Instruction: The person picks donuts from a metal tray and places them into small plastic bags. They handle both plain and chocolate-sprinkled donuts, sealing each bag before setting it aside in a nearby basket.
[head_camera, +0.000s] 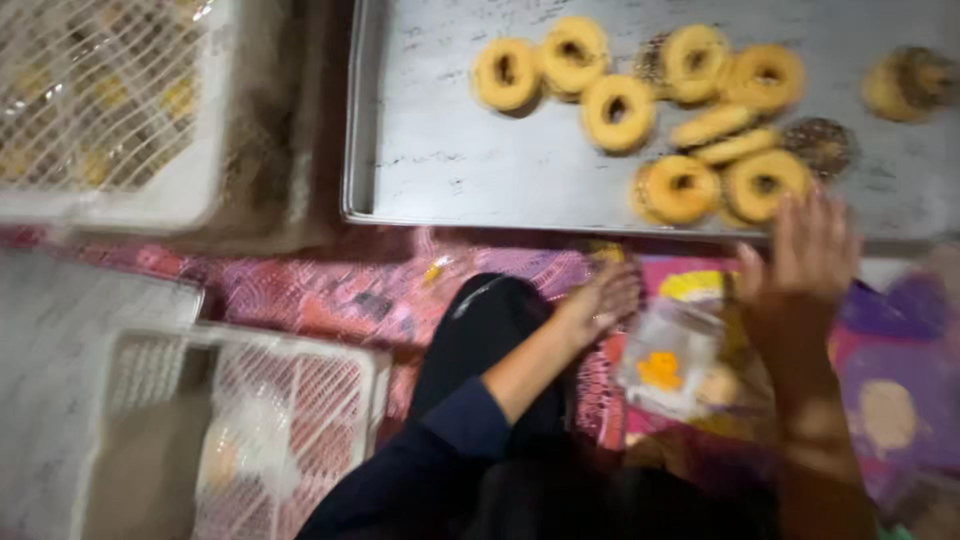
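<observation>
About a dozen ring-shaped cookies (680, 110) lie loose on the metal tray (440, 160) at twelve o'clock, seemingly unpacked. The right hand (810, 255) reaches there, fingers spread, empty; the left hand (600, 300), loosely open, touches a clear bag (668, 362) at three o'clock, seemingly partly filled.

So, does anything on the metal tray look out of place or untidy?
Yes. The ring-shaped pastries lie in a loose pile on the metal tray, some overlapping or tilted on edge, not in rows. One pastry sits apart at the right. The right hand reaches toward the pile. The picture is blurred.
</observation>
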